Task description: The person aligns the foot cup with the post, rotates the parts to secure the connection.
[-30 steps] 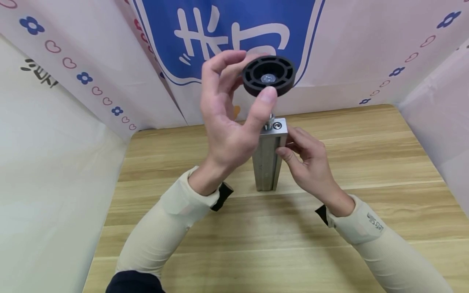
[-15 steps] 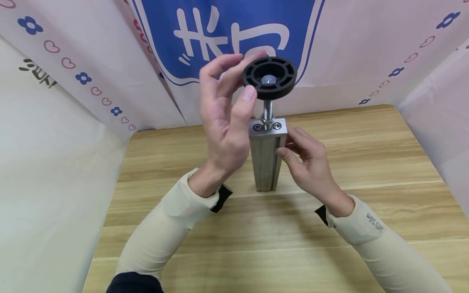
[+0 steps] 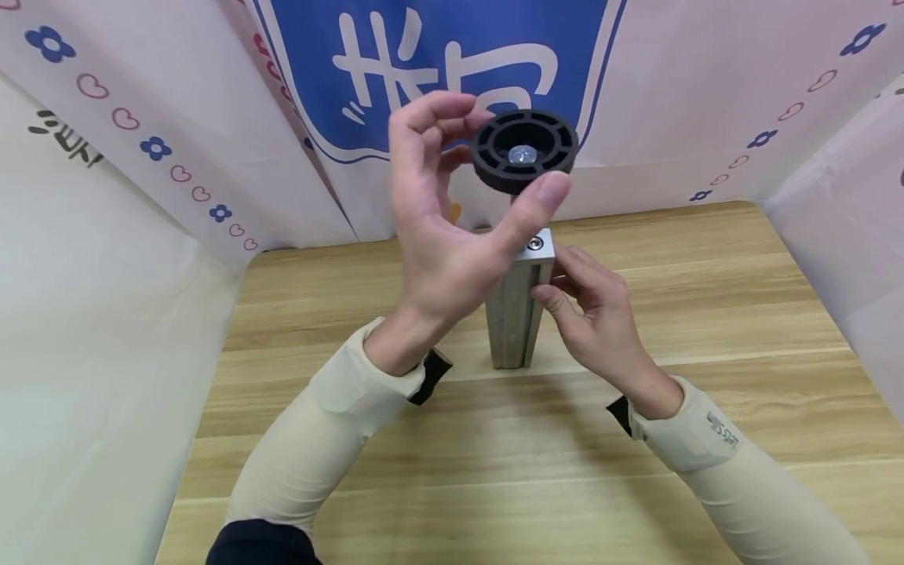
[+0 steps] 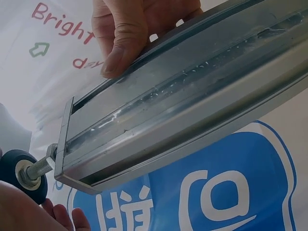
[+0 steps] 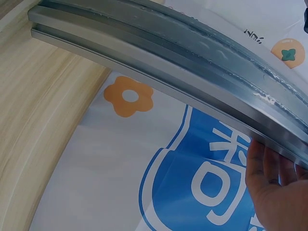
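Observation:
An aluminium profile stands upright on the wooden table, capped by a metal end plate with a visible screw. Above the plate sits a black round levelling foot; its threaded stud and a nut show in the left wrist view. My left hand holds the foot, thumb along the near right rim and fingers curled behind the left side. Lower down, my right hand grips the profile's right side near its top, with the thumb in front. In the right wrist view its fingers touch the profile's edge.
The wooden table has a back edge close behind the profile. A printed cloth backdrop with a blue sign hangs behind it, and white side sheets flank the table. Dark wrist-camera mounts stick out from the cuffs.
My left thumb slides left along the foot's rim, then swings across to its right side. The foot shifts slightly right. My right hand and the profile stay in place.

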A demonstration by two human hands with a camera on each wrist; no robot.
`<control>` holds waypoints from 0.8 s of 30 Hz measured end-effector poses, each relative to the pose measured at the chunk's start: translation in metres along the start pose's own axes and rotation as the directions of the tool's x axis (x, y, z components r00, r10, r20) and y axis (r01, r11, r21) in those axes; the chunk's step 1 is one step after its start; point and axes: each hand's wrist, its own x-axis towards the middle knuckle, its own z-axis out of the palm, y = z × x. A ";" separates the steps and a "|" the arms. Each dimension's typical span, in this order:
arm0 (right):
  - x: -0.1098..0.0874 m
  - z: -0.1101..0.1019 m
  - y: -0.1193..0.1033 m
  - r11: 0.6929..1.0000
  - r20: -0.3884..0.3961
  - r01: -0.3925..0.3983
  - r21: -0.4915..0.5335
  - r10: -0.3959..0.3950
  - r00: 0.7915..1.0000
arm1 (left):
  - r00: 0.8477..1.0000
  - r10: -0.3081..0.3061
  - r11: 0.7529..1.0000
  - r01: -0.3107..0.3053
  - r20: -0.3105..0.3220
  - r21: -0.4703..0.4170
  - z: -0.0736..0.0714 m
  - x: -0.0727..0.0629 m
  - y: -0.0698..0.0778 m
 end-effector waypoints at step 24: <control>-0.001 -0.001 0.000 1.000 0.007 -0.006 -0.026 0.006 1.000 | 0.986 -0.106 0.957 0.136 0.128 -0.255 -0.008 -0.005 -0.008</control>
